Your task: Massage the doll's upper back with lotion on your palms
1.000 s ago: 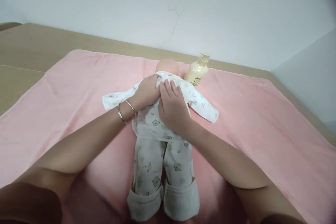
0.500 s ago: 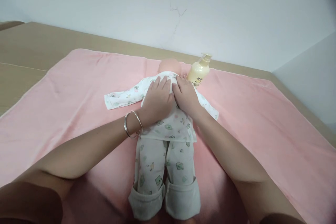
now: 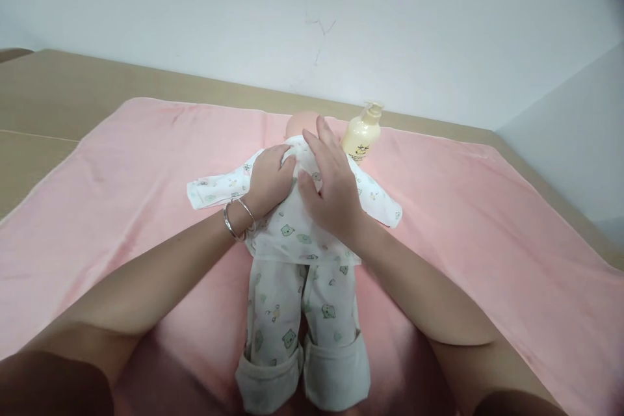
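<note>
A baby doll (image 3: 299, 123) lies with its head toward the wall, dressed in a white printed top (image 3: 292, 234) and matching trousers (image 3: 277, 312) with turned-up cuffs. My left hand (image 3: 273, 179), with silver bangles at the wrist, rests on the left part of the doll's upper body, fingers apart and holding nothing. Over the right part of the top is my right hand (image 3: 331, 188), tilted with its thumb and fingers spread and nothing in it. Whether its edge touches the cloth is hard to tell. The doll's face is not visible.
A pink blanket (image 3: 146, 162) lies under the doll on a wooden table (image 3: 73, 84). A pale yellow pump bottle (image 3: 361, 133) stands just right of the doll's head. Behind the table is a white wall (image 3: 414, 26) with a dark panel at the top.
My right hand has tilted up, its fingers lifted and spread. My left hand has shifted left across the top, away from its middle. The view has shifted slightly.
</note>
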`<move>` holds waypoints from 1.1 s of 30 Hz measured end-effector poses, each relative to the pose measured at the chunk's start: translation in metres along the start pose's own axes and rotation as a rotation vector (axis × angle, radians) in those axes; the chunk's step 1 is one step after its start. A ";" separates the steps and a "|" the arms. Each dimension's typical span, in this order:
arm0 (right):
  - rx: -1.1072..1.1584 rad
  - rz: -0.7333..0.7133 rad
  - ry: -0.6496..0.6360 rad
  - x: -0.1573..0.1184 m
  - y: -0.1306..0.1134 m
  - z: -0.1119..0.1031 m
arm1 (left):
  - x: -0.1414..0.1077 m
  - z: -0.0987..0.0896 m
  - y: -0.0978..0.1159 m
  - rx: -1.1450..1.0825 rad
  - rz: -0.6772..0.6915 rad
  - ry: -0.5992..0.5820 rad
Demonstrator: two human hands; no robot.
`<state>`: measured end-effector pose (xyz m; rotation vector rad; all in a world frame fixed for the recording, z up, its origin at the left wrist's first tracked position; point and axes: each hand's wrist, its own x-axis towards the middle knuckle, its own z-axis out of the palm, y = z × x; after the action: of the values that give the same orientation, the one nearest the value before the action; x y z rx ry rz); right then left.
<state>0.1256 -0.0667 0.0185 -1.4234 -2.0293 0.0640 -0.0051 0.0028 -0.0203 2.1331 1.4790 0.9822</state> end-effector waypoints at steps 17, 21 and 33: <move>0.002 0.100 -0.212 0.012 0.019 0.006 | -0.002 0.000 0.001 -0.056 -0.055 0.059; 0.080 0.159 -0.153 0.015 0.018 -0.008 | -0.002 0.000 0.002 -0.094 -0.052 0.055; 0.033 0.070 -0.017 0.028 0.043 -0.024 | -0.008 -0.006 0.008 -0.088 -0.089 0.031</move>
<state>0.1678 -0.0329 0.0338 -1.4774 -1.9827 0.1389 -0.0054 -0.0079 -0.0136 1.9818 1.5032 1.0326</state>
